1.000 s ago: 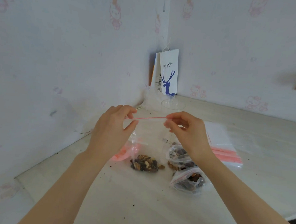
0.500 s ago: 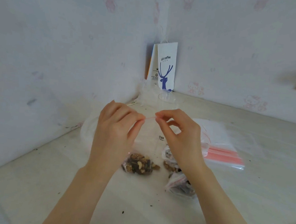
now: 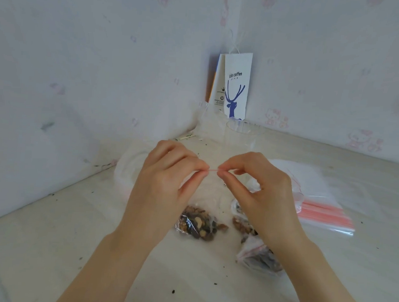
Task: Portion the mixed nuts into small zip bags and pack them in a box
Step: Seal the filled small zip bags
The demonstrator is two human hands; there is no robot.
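Observation:
I hold a small clear zip bag (image 3: pixel 211 193) upright above the table, mixed nuts (image 3: pixel 198 224) sagging in its bottom. My left hand (image 3: pixel 167 181) pinches the pink zip strip (image 3: pixel 213 170) at its left part and my right hand (image 3: pixel 258 191) pinches it just to the right; only a short bit of strip shows between the fingertips. Filled small bags (image 3: pixel 257 257) with pink seals lie under my right wrist, partly hidden by it.
A stack of empty zip bags (image 3: pixel 324 212) with pink strips lies to the right. A clear plastic cup (image 3: pixel 242 132) and a white coffee paper bag (image 3: pixel 236 85) stand in the wall corner. A large crumpled clear bag (image 3: pixel 133 168) lies behind my left hand. Crumbs dot the tabletop (image 3: pixel 74 225).
My two hands have come together along the pink zip strip, from wide apart to nearly touching. The view has shifted slightly.

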